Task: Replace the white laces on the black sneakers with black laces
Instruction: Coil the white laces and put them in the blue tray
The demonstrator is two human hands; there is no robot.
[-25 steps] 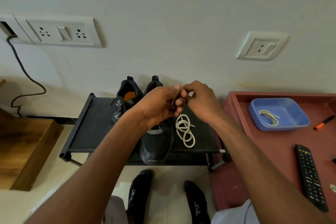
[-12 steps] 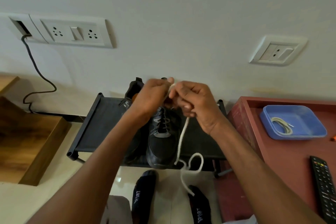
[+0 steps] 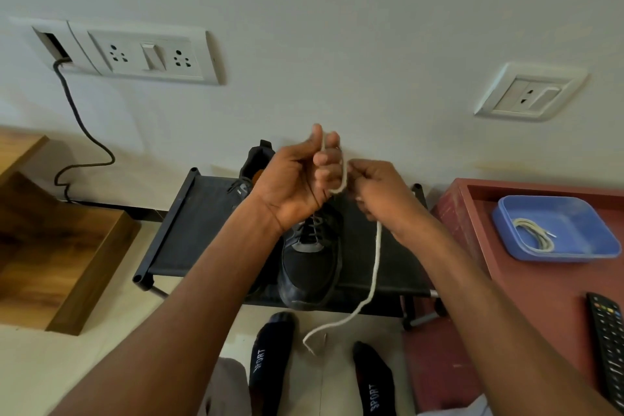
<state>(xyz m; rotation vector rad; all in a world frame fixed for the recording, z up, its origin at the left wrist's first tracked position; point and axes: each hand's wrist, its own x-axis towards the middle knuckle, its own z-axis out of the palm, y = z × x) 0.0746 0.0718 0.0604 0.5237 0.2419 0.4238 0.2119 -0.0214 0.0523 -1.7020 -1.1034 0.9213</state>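
I see my left hand (image 3: pixel 290 179) curled, with the white round cotton lace (image 3: pixel 374 267) looped over its fingers. My right hand (image 3: pixel 378 191) pinches the same lace, and the long end hangs down to the floor. Under them the black laced sneaker (image 3: pixel 312 267) stands at the front edge of the black fabric rack (image 3: pixel 189 230). On the red surface (image 3: pixel 547 287), a blue plastic tray (image 3: pixel 580 226) holds another lace.

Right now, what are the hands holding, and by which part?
Both hold one white lace. The left hand has its upper end looped round raised fingers; the right hand pinches it just below, leaving the long tail hanging free.
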